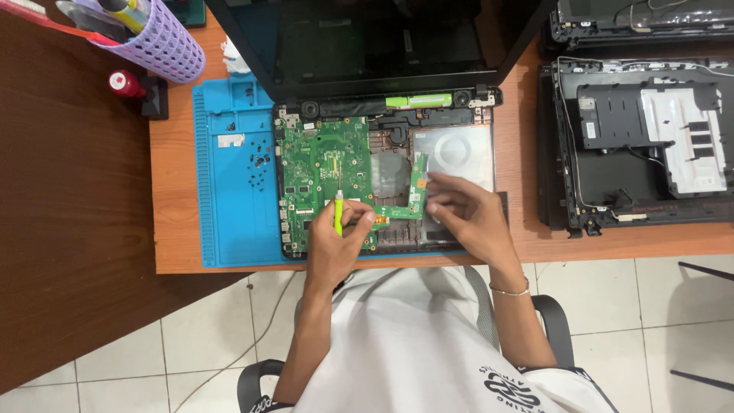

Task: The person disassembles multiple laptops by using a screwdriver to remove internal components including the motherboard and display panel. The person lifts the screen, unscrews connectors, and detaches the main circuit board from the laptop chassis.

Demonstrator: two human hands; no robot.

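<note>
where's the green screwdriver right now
In the head view, the green screwdriver is upright in the left hand, its tip on the green motherboard.

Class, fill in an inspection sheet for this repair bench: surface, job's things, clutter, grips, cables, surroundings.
Surface: wooden desk with a blue work mat under the opened laptop.
Job's things: green circuit board exposed in the laptop base; yellow-green screwdriver.
Clutter: small screws loose on the mat; purple mesh basket; red-capped bottle.
Grips: left hand holds the screwdriver upright on the board; right hand rests fingers on the board's narrow right strip.
Cables: thin wires on second dismantled laptop; a cable on the floor.
Surroundings: white tiled floor, chair.
</note>
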